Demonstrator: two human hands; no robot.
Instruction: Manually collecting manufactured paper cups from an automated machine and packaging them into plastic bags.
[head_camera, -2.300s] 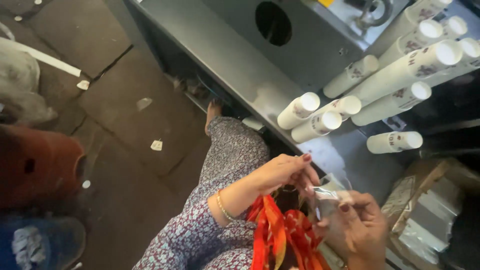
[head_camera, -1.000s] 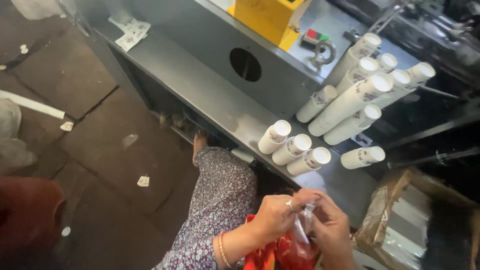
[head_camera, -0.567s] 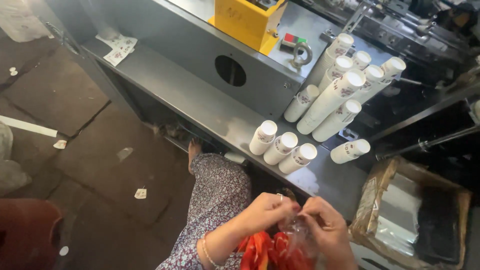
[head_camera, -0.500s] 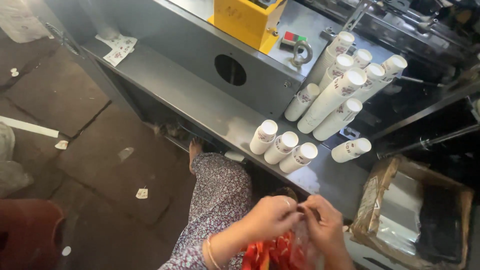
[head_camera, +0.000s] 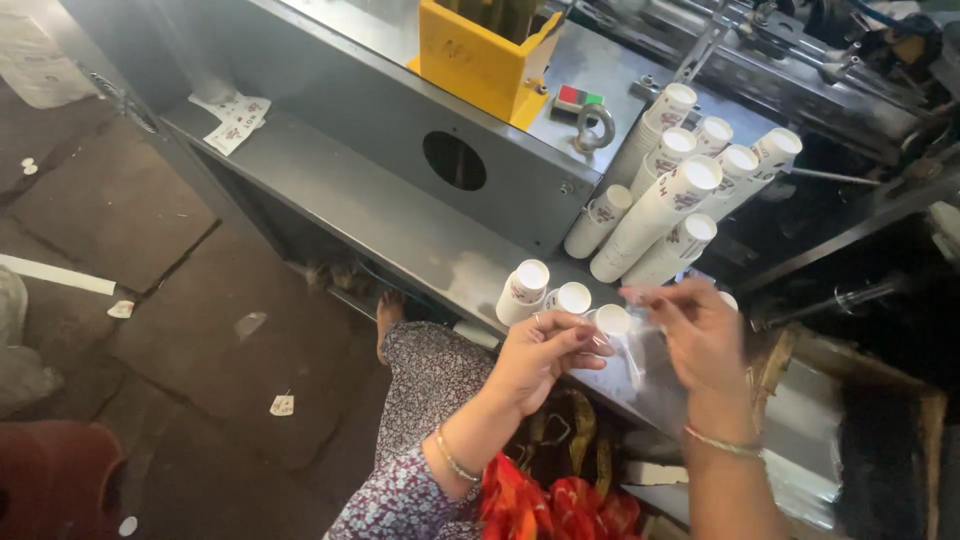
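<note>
The left hand (head_camera: 545, 352) and the right hand (head_camera: 697, 335) are raised close together, each pinching an edge of a thin, clear plastic bag (head_camera: 640, 365) that hangs slack and glossy between them; the left fingers curl over its near edge, while the right thumb and fingertips grip its top edge. Whether the bag holds anything cannot be told, since the film is see-through and crumpled. Just beyond the left hand, three short stacks of white paper cups (head_camera: 523, 292) lie on their sides, round open mouths facing the person, resting on a smooth grey metal shelf (head_camera: 350, 205) with a dull, scuffed sheen. Further past the right hand, longer nested columns of the same cups (head_camera: 655, 215), cylinders with small printed marks on their walls, lean together against the machine. A boxy yellow metal housing (head_camera: 480, 60) sits well beyond both hands, above a flat grey panel pierced by a round dark hole (head_camera: 454, 160). Thin metal bangles circle both wrists. Below the hands lies bunched red and orange fabric (head_camera: 545, 505), soft and folded, beside a floral-print sleeve. To the right of the right hand stands an open brown cardboard box (head_camera: 925, 420) with a dark inside, its contents not clear
</note>
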